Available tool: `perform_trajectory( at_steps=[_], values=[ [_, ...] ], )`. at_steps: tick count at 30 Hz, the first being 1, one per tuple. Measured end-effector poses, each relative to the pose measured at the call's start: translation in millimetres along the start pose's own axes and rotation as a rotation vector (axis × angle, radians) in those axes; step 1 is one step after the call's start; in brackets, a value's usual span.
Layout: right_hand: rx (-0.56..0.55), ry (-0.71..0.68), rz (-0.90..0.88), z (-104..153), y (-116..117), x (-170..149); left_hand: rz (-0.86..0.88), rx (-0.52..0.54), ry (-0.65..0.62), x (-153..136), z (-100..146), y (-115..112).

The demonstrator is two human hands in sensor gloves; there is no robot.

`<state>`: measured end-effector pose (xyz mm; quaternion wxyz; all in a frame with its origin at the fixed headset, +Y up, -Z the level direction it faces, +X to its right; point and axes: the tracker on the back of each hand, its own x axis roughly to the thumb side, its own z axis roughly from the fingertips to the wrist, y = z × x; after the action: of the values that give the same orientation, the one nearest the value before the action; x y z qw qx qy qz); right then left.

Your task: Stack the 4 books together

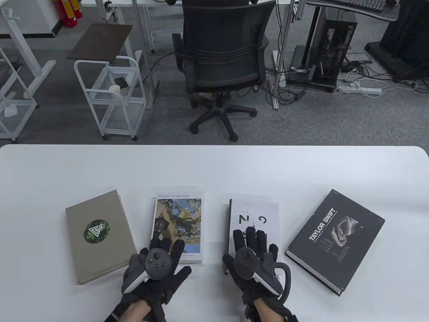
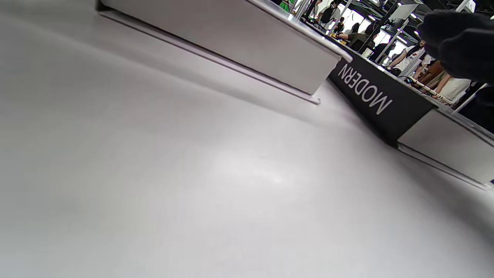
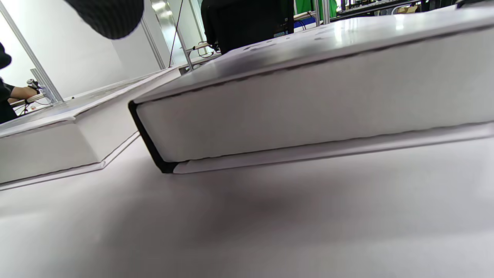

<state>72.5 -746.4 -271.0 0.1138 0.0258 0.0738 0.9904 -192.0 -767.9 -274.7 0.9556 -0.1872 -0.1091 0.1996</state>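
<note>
Four books lie apart in a row on the white table (image 1: pixel 214 167): a tan book (image 1: pixel 97 234) at the left, a flower-photo book (image 1: pixel 179 219), a white book (image 1: pixel 258 214) with a black spine, and a black Taylor Swift book (image 1: pixel 335 239) at the right. My left hand (image 1: pixel 161 255) rests its fingers flat on the near end of the flower-photo book. My right hand (image 1: pixel 251 248) rests its fingers flat on the near end of the white book. The left wrist view shows the flower-photo book's edge (image 2: pixel 239 42) and the white book's spine (image 2: pixel 370 96). The right wrist view shows the white book's near edge (image 3: pixel 308 112).
Bare table lies behind the books and between them. The table's far edge runs across the table view, with a black office chair (image 1: pixel 221 60) and a white cart (image 1: pixel 110 94) on the floor beyond it.
</note>
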Motion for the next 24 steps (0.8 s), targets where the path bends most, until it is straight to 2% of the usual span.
perform_trajectory(
  at_steps=[24],
  values=[
    [-0.014,-0.019,-0.008,2.5,-2.6,0.5,0.022,0.000,0.068,-17.6,-0.7,2.7]
  ],
)
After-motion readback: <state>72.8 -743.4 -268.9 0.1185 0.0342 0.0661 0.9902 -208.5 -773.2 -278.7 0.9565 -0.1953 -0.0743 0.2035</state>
